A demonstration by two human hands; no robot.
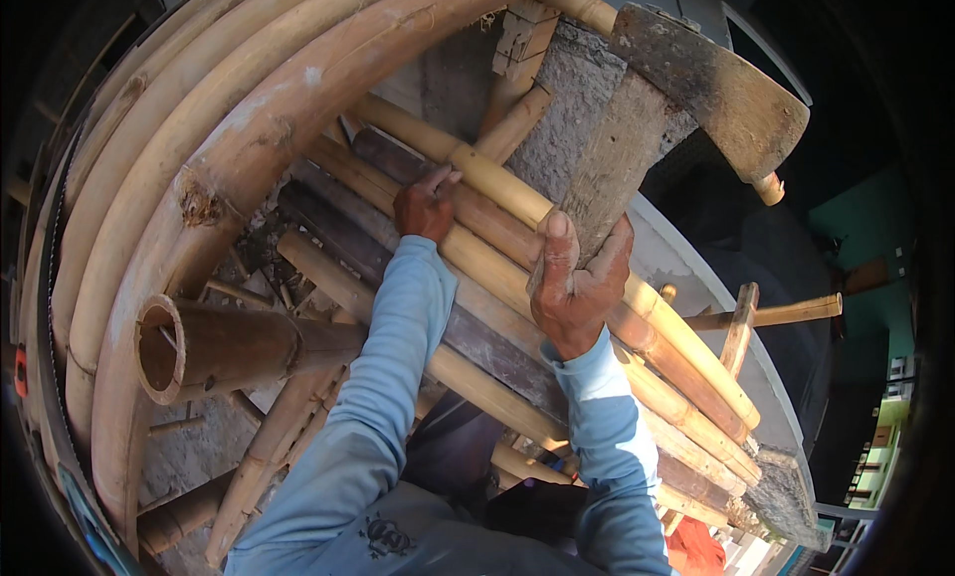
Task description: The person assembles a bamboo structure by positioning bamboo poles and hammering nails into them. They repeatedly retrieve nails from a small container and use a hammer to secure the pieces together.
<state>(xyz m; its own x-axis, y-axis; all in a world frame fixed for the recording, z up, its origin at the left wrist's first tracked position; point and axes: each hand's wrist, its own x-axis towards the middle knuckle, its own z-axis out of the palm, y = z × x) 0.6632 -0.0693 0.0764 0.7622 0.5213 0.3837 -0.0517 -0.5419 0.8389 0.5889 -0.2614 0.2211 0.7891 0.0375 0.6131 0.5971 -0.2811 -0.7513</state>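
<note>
My right hand (pixel 579 288) grips the wooden handle (pixel 619 153) of a hatchet, thumb along its near side. The hatchet's broad, rust-stained blade (pixel 736 98) is raised at the upper right, flaring to the right. My left hand (pixel 426 204) lies across the bamboo slats, with its fingers curled at the edge of a yellow bamboo pole (pixel 502 186). That pole runs from the upper middle down to the lower right and passes behind my right hand. Beside it lie several long bamboo pieces, tan and dark brown (pixel 497 357).
Thick bamboo poles (pixel 254 128) curve along the left. An open-ended bamboo tube (pixel 164 349) juts out near my left forearm. A rough concrete block (pixel 572 94) stands behind the hatchet handle, with a short bamboo piece (pixel 517 123) beside it. Another bamboo pole (pixel 796 311) sticks out at the right.
</note>
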